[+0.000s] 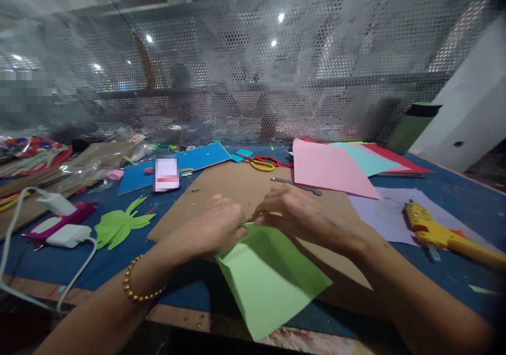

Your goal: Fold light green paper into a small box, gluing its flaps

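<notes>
The blue table lay wide under everything, and the brown cardboard sheet sat in the middle of it, right in front of me. The green paper lay on the cardboard's near half. Its lowest corner ran off the cardboard and seemed to reach over the table's front edge. My left hand and right hand met at the paper's far edge, above the cardboard's centre, and each pinched that edge between curled fingertips.

As I judged it, that overhanging corner was the weak spot: a forearm could catch it and drag or crease the sheet. Uneven pulls from my two pinches could tear or skew the edge between them.

Beyond the cardboard's far right corner the pink sheet lay flat and was no obstacle. Right of the cardboard the yellow glue gun lay near enough for my elbow to knock. Left of the cardboard were the green leaf cutout and the white charger with its cable, which could snag a wrist. The scissors lay at the cardboard's far edge. The bare cardboard around my hands gave me the freest room.
</notes>
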Demonstrator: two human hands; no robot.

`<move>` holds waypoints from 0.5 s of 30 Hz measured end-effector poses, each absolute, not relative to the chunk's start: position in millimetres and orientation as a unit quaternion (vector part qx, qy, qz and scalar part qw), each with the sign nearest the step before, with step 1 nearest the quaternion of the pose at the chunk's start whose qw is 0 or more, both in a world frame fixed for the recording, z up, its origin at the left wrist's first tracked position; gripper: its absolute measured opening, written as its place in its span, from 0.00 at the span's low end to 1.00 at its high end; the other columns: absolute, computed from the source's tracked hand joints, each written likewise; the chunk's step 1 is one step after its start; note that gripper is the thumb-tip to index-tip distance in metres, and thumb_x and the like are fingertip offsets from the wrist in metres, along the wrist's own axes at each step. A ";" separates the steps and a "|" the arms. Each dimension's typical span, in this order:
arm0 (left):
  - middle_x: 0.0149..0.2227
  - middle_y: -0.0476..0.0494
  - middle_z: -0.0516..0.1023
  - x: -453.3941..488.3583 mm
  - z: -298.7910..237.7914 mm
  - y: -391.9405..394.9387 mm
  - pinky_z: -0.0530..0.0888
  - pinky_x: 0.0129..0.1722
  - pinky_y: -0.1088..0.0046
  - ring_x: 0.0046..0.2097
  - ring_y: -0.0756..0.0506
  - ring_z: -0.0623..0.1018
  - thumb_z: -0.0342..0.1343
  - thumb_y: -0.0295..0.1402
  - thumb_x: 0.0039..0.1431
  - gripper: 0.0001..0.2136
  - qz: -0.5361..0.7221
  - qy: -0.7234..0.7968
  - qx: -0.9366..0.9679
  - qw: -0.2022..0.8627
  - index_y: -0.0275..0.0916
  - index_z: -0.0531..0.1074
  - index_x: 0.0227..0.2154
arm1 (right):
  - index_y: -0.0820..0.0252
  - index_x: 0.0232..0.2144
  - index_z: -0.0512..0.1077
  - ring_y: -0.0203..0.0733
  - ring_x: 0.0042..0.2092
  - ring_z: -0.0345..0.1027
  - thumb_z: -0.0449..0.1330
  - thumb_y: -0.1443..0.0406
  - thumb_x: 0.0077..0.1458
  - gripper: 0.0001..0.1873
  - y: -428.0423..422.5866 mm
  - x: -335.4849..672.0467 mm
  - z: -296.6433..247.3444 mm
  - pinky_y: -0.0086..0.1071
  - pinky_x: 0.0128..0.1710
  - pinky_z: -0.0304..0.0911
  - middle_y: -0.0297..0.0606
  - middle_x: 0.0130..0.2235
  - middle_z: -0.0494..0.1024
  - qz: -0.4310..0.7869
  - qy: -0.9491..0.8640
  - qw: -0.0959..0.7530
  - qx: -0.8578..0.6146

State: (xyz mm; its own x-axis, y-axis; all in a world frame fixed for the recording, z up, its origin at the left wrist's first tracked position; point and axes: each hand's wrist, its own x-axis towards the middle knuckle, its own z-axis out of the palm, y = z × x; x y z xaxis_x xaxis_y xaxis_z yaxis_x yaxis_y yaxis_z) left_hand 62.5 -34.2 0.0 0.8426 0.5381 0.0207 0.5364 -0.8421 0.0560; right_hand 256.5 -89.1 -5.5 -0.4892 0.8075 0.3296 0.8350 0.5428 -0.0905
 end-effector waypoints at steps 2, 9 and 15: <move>0.13 0.54 0.52 57.3 -4.3 -20.1 0.46 0.25 0.68 0.19 0.52 0.49 0.54 0.33 0.54 0.19 0.070 0.298 0.946 0.107 0.39 0.59 0.10 | 0.61 0.33 0.79 0.40 0.35 0.72 0.59 0.64 0.63 0.10 -87.5 261.5 -0.7 0.31 0.35 0.60 0.40 0.33 0.80 -0.066 -0.835 0.247 -0.487; 0.16 0.52 0.60 57.1 -22.9 18.7 0.51 0.21 0.74 0.20 0.52 0.59 0.53 0.41 0.54 0.16 0.183 0.404 0.849 0.288 0.37 0.67 0.15 | 0.59 0.26 0.76 0.39 0.30 0.69 0.55 0.64 0.65 0.16 -88.2 275.0 10.9 0.33 0.32 0.60 0.37 0.27 0.77 -0.165 -0.679 0.489 -0.522; 0.19 0.48 0.66 69.7 -23.7 1.7 0.54 0.21 0.75 0.21 0.51 0.63 0.53 0.39 0.54 0.15 0.208 0.414 0.813 0.353 0.35 0.71 0.18 | 0.61 0.26 0.75 0.37 0.28 0.65 0.55 0.64 0.65 0.16 -97.5 260.2 4.1 0.33 0.32 0.56 0.35 0.26 0.76 -0.132 -0.711 0.448 -0.526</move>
State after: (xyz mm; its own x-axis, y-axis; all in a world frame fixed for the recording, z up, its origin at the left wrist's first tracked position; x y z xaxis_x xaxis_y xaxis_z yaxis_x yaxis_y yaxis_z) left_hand 69.7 1.7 -23.7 0.5711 0.8196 0.0457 0.5258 -0.4079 0.7465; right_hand 260.2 -97.5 4.1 -0.0452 0.6294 0.7757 0.8653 0.4127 -0.2845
